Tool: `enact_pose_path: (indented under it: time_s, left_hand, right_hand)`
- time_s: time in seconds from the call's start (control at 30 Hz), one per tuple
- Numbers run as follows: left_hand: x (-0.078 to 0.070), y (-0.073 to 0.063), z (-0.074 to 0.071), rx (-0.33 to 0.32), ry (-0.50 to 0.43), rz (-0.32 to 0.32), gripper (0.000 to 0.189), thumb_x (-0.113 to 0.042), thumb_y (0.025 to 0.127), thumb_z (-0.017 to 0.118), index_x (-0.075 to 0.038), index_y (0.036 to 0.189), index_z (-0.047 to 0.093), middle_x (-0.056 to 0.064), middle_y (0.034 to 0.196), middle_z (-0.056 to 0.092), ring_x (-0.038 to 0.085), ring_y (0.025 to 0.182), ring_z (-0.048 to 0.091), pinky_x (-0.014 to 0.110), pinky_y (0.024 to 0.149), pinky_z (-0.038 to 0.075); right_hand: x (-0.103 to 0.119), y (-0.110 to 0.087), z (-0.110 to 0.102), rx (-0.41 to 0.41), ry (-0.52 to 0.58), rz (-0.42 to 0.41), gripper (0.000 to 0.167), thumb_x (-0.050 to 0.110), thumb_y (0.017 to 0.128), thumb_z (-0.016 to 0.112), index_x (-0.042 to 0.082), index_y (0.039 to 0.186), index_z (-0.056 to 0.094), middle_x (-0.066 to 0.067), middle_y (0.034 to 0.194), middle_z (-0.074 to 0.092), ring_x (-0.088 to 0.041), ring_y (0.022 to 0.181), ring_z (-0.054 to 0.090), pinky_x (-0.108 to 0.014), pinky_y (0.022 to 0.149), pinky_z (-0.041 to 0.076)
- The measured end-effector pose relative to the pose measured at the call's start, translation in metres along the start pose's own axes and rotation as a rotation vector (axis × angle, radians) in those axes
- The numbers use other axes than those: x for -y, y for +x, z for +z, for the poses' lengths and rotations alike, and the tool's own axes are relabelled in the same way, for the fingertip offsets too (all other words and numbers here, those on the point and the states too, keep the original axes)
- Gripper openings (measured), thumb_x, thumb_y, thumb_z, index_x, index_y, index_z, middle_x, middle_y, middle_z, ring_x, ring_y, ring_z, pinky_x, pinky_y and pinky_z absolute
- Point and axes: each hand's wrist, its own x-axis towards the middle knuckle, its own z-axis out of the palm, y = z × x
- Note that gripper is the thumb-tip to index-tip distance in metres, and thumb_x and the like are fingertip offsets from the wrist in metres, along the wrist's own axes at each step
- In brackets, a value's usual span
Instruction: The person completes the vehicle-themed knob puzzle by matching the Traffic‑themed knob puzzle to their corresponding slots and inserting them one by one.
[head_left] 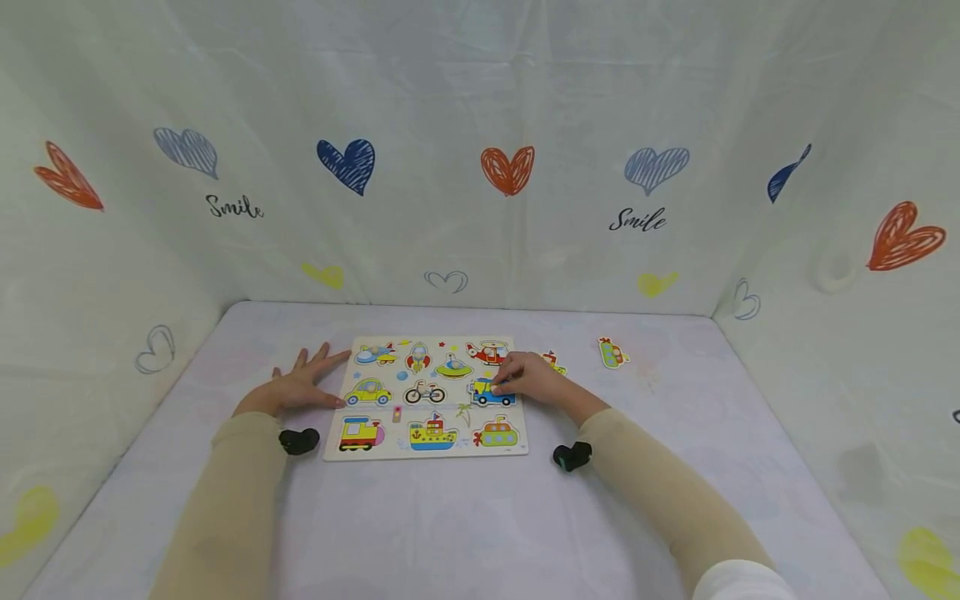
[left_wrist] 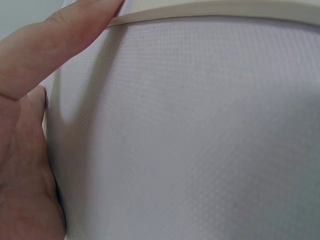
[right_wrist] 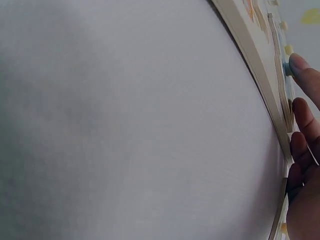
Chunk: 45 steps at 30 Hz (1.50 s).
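Note:
A wooden puzzle board (head_left: 442,454) with vehicle pictures lies on the table. My right hand (head_left: 534,377) reaches over its right side, thumb and a finger pinching the blue truck puzzle piece (head_left: 495,398) at the right of the middle row. In the right wrist view, a fingertip (right_wrist: 299,65) meets the blue knob (right_wrist: 287,69) of that piece, which sits raised on the board. With fingers spread, my left hand (head_left: 300,387) rests at the board's left edge. Its thumb (left_wrist: 85,30) touches the board's side in the left wrist view.
Beyond my right hand lies a boat piece (head_left: 553,362), partly hidden by it. A green submarine piece (head_left: 613,353) lies farther right. On the board are a car (head_left: 368,392), a bicycle (head_left: 424,392) and several other vehicles. A heart-patterned curtain (head_left: 450,233) stands behind the table.

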Motion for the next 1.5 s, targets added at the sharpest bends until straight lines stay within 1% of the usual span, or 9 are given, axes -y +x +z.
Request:
enact_pose_path:
  time_s: [0.2,0.33,0.5,0.63,0.73,0.87,1.03,1.3,1.5]
  left_hand:
    - [0.003,-0.003,0.004,0.003,-0.007,-0.003,0.105,-0.042,0.073,0.081,-0.013,0.155,0.023,0.027,0.158,-0.006,0.052,0.139,-0.02,0.076,0.096,-0.017]
    - [0.005,-0.004,0.007,0.007,-0.004,-0.011,0.105,-0.046,0.073,0.081,-0.014,0.155,0.023,0.026,0.159,-0.006,0.052,0.139,-0.02,0.076,0.096,-0.016]
    - [0.003,-0.001,0.003,-0.005,0.019,0.0,0.104,-0.047,0.075,0.079,-0.015,0.156,0.022,0.026,0.159,-0.006,0.051,0.139,-0.021,0.076,0.096,-0.017]
    - [0.006,-0.003,0.001,-0.009,0.024,-0.008,0.105,-0.046,0.074,0.079,-0.015,0.156,0.021,0.026,0.159,-0.008,0.052,0.138,-0.021,0.076,0.096,-0.017]
    - [0.007,-0.004,0.001,0.0,0.028,-0.019,0.105,-0.046,0.074,0.08,-0.015,0.156,0.021,0.026,0.159,-0.008,0.051,0.139,-0.021,0.076,0.097,-0.016]
    - [0.008,-0.001,-0.001,-0.001,0.028,-0.014,0.103,-0.046,0.076,0.079,-0.016,0.156,0.021,0.024,0.16,-0.005,0.05,0.14,-0.019,0.076,0.098,-0.016]
    - [0.006,0.002,0.0,0.006,0.031,-0.002,0.102,-0.047,0.077,0.077,-0.018,0.156,0.019,0.023,0.16,-0.005,0.049,0.141,-0.018,0.075,0.1,-0.015]
    - [-0.001,-0.001,-0.002,0.008,0.046,0.014,0.102,-0.043,0.076,0.078,-0.012,0.155,0.021,0.028,0.158,-0.006,0.054,0.138,-0.018,0.078,0.096,-0.014]
    - [-0.002,0.001,-0.001,0.02,0.046,0.036,0.104,-0.046,0.076,0.078,-0.01,0.155,0.02,0.03,0.157,-0.008,0.056,0.136,-0.02,0.079,0.093,-0.015]
  right_hand:
    - [-0.002,-0.002,0.004,0.026,0.002,-0.032,0.011,0.023,0.082,0.08,0.016,0.091,0.08,0.005,0.092,0.064,-0.016,0.092,0.054,-0.032,0.08,0.043]
    - [-0.003,-0.003,0.005,0.027,-0.013,-0.028,0.01,0.024,0.082,0.08,0.018,0.089,0.08,0.007,0.092,0.064,-0.015,0.091,0.053,-0.032,0.08,0.042]
    - [-0.002,0.001,0.002,0.007,-0.03,-0.041,0.007,0.025,0.082,0.08,0.02,0.086,0.079,0.007,0.089,0.064,-0.015,0.09,0.054,-0.033,0.08,0.041]
    - [0.0,0.004,0.003,0.011,-0.042,-0.045,0.006,0.024,0.082,0.08,0.02,0.085,0.079,0.008,0.089,0.064,-0.014,0.09,0.054,-0.033,0.081,0.042]
    - [0.001,0.004,0.005,0.025,-0.07,-0.032,0.007,0.027,0.083,0.079,0.021,0.087,0.079,0.009,0.09,0.064,-0.013,0.09,0.053,-0.032,0.081,0.041]
    - [0.005,0.0,0.004,0.042,-0.102,0.003,0.013,0.028,0.085,0.077,0.022,0.097,0.078,0.009,0.095,0.062,-0.015,0.092,0.051,-0.033,0.079,0.041]
    - [0.012,-0.017,-0.009,0.019,-0.077,0.063,0.021,0.02,0.086,0.076,0.019,0.107,0.075,0.007,0.101,0.063,-0.017,0.094,0.053,-0.034,0.082,0.045]
    - [0.009,-0.066,-0.039,0.056,-0.075,0.013,0.025,0.017,0.088,0.073,0.01,0.112,0.072,0.0,0.107,0.067,-0.018,0.097,0.058,-0.034,0.084,0.05]
    - [-0.004,-0.091,-0.062,-0.02,-0.054,0.025,0.026,0.013,0.088,0.073,0.005,0.113,0.071,-0.008,0.106,0.069,-0.019,0.094,0.059,-0.036,0.085,0.05]
